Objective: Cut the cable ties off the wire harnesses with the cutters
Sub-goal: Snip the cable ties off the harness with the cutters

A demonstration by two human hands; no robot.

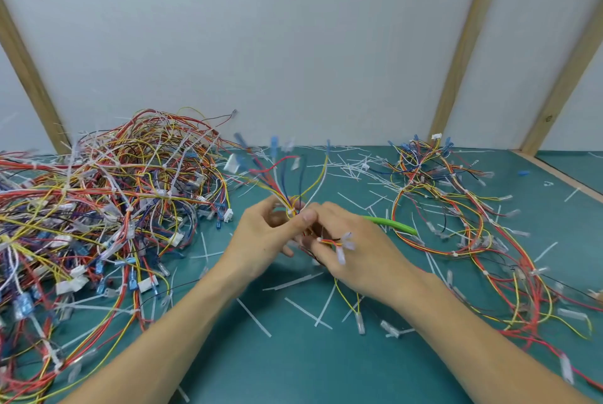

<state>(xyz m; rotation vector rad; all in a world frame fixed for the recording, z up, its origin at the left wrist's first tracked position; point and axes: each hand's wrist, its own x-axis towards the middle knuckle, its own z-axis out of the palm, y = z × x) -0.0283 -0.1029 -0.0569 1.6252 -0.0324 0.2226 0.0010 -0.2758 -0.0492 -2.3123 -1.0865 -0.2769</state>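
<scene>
Item: wire harness [295, 188], held above the green desk [293, 358]. Our left hand [264, 237] pinches its tied neck; our right hand [352, 250] grips green-handled cutters [391, 224] beside it. Tangled harness pile [98, 207] left of the hands; cut cable ties [254, 318] below them.

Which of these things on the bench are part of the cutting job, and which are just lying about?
In the job:
- left hand and right hand, both holding one wire harness
- green-handled cutters in the right hand
- big harness pile
- smaller harness pile

Lying about:
- cut white tie scraps on the green mat
- wooden posts
</scene>
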